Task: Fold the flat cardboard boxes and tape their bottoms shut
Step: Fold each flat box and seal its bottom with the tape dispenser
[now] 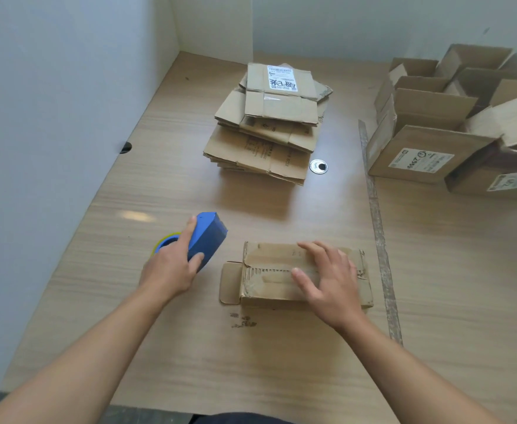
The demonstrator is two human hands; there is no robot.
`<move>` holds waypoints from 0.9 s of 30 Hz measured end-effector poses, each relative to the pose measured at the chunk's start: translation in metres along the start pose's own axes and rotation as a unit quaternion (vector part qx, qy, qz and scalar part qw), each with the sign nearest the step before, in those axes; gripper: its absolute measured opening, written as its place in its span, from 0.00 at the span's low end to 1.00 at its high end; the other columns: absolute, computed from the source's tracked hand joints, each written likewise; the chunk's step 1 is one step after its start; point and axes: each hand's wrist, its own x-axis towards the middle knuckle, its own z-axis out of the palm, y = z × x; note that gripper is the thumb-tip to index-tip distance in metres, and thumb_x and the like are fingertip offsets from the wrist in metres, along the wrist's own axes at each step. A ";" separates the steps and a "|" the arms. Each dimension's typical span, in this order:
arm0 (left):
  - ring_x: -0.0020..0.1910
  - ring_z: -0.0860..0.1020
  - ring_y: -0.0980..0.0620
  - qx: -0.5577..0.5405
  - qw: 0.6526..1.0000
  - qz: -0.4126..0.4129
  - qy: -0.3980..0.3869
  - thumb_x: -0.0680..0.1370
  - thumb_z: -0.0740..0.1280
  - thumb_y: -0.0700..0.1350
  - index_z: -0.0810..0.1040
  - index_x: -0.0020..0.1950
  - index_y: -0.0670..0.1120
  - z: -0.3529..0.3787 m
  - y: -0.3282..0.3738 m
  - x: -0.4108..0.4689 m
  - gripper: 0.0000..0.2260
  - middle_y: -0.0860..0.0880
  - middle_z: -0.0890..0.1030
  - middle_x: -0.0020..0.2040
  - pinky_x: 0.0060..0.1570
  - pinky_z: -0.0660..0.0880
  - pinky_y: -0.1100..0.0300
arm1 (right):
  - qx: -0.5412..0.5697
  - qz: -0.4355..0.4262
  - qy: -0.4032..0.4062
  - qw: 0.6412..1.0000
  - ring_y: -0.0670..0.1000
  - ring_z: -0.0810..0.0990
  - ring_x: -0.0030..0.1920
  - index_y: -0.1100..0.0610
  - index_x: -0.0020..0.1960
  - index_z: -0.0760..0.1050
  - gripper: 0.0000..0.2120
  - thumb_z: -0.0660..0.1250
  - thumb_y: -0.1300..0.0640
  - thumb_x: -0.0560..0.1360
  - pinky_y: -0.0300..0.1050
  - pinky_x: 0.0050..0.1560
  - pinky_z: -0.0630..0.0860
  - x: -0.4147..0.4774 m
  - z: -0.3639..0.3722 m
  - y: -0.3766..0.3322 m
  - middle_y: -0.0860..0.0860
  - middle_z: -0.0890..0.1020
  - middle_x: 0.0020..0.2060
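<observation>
One gap apart: left hand point(171, 270) grips dispenser point(210, 231), right hand point(332, 281) presses box point(266, 290).

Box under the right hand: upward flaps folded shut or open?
Folded shut: on the box, two long flaps meet along a seam, pressed flat by the right hand.

Soft, even, slightly cool light fills the scene, bright without harshness. It seems to come from above and ahead: the stack of flat boxes point(266, 127) drops a diffuse shadow toward the viewer, and a thin dark one sits under the blue tape dispenser point(209, 237). A pale glare patch point(137, 215) shines on the wooden table point(281, 362). Wide-angle bending curves the table's edges, and the folded boxes point(428, 142) at the right edge look stretched and smeared. Label print is too soft to read.
</observation>
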 end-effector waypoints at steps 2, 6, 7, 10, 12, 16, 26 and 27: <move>0.52 0.75 0.43 -0.013 0.998 0.063 0.007 0.81 0.62 0.53 0.44 0.78 0.65 -0.021 0.018 -0.009 0.33 0.52 0.76 0.54 0.47 0.71 0.53 | 0.096 0.020 0.017 0.995 0.44 0.70 0.64 0.31 0.67 0.64 0.21 0.57 0.35 0.73 0.56 0.69 0.61 0.002 -0.005 0.002 0.37 0.73 0.63; 0.43 0.76 0.44 0.002 0.960 0.276 0.034 0.79 0.63 0.55 0.45 0.77 0.69 -0.038 0.047 -0.024 0.34 0.55 0.79 0.51 0.39 0.74 0.53 | 0.223 0.028 0.012 0.974 0.41 0.71 0.63 0.27 0.65 0.67 0.20 0.59 0.37 0.73 0.56 0.70 0.63 0.003 -0.015 0.007 0.31 0.73 0.62; 0.39 0.75 0.45 0.015 0.944 0.328 0.038 0.78 0.61 0.56 0.45 0.77 0.68 -0.036 0.052 -0.025 0.34 0.53 0.79 0.48 0.36 0.75 0.52 | 0.245 0.025 0.006 0.969 0.41 0.71 0.64 0.28 0.65 0.68 0.20 0.60 0.37 0.73 0.57 0.70 0.63 0.002 -0.017 0.008 0.30 0.73 0.62; 0.33 0.72 0.47 0.058 0.895 0.439 0.044 0.78 0.59 0.54 0.50 0.80 0.60 -0.022 0.064 -0.027 0.32 0.53 0.77 0.41 0.32 0.75 0.55 | 0.292 0.011 -0.014 0.956 0.41 0.69 0.70 0.30 0.68 0.68 0.21 0.61 0.39 0.75 0.61 0.72 0.62 0.002 -0.022 0.012 0.30 0.72 0.65; 0.33 0.72 0.48 0.062 0.883 0.464 0.036 0.79 0.60 0.53 0.50 0.80 0.59 -0.014 0.072 -0.029 0.32 0.53 0.76 0.41 0.33 0.75 0.54 | 0.303 0.001 -0.024 0.953 0.40 0.67 0.72 0.30 0.68 0.68 0.20 0.61 0.40 0.76 0.60 0.74 0.61 0.002 -0.025 0.015 0.31 0.71 0.67; 0.36 0.74 0.49 0.085 0.874 0.478 0.030 0.79 0.58 0.54 0.49 0.80 0.60 -0.009 0.079 -0.029 0.32 0.54 0.78 0.44 0.37 0.74 0.56 | 0.306 -0.003 -0.041 0.951 0.40 0.67 0.70 0.33 0.60 0.77 0.13 0.61 0.42 0.78 0.56 0.73 0.64 0.002 -0.027 0.022 0.33 0.73 0.66; 0.38 0.75 0.51 0.131 0.847 0.516 0.007 0.84 0.47 0.58 0.50 0.80 0.59 -0.011 0.097 -0.033 0.24 0.55 0.79 0.44 0.39 0.70 0.61 | 0.335 -0.011 -0.047 0.941 0.36 0.68 0.69 0.47 0.66 0.77 0.16 0.67 0.59 0.80 0.38 0.72 0.63 0.005 -0.030 0.031 0.40 0.74 0.66; 0.38 0.76 0.51 0.135 0.843 0.521 0.008 0.84 0.48 0.58 0.50 0.80 0.59 -0.011 0.095 -0.034 0.24 0.54 0.79 0.44 0.40 0.69 0.61 | 0.329 -0.022 -0.054 0.943 0.37 0.67 0.70 0.45 0.67 0.76 0.18 0.66 0.59 0.80 0.36 0.73 0.61 0.005 -0.029 0.031 0.39 0.74 0.66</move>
